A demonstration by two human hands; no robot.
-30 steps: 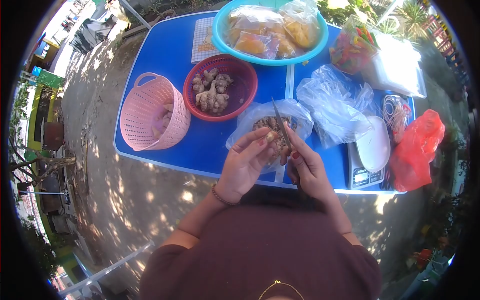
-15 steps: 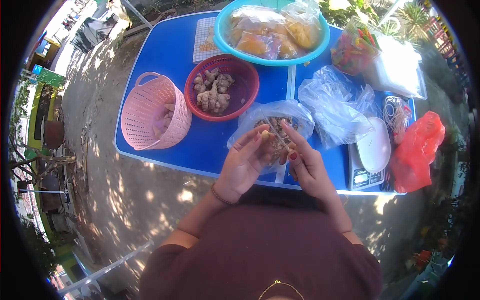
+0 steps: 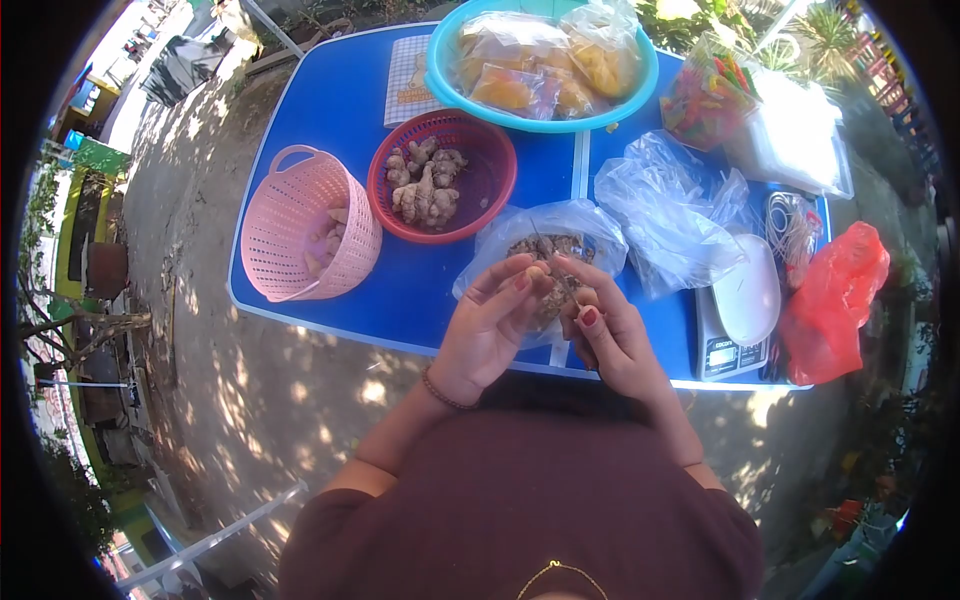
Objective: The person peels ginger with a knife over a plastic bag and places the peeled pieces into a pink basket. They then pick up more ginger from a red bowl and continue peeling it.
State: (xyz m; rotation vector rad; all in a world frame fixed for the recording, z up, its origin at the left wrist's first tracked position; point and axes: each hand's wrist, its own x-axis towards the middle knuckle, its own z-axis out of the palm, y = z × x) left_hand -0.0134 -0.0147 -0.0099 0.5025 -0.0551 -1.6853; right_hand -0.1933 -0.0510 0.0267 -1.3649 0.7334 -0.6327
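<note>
My left hand (image 3: 495, 305) pinches a small pale piece of ginger (image 3: 538, 274) between thumb and fingers. Close beside it, my right hand (image 3: 612, 325) is closed on a thin knife, whose blade is hard to make out now. Both hands are above a clear plastic bag (image 3: 490, 250) with brownish ginger peelings (image 3: 568, 248) in it. Farther left, knobbly unpeeled ginger (image 3: 430, 195) lies in a red basket (image 3: 503, 190). Several pale pieces (image 3: 330, 240) are inside a pink basket (image 3: 275, 230) at the table's left end.
On the blue table (image 3: 310, 110) stands a turquoise basin (image 3: 540, 125) of bagged yellow food. To the right are crumpled plastic bags (image 3: 670, 210), a kitchen scale (image 3: 735, 350), a red plastic bag (image 3: 835, 310), a tub of colourful items (image 3: 710, 95) and a stack of clear bags (image 3: 795, 130).
The knife blade, plainly visible across the ginger before, is now barely seen. My right hand has turned slightly and its fingers have curled in more. My left hand stays nearly in place.
</note>
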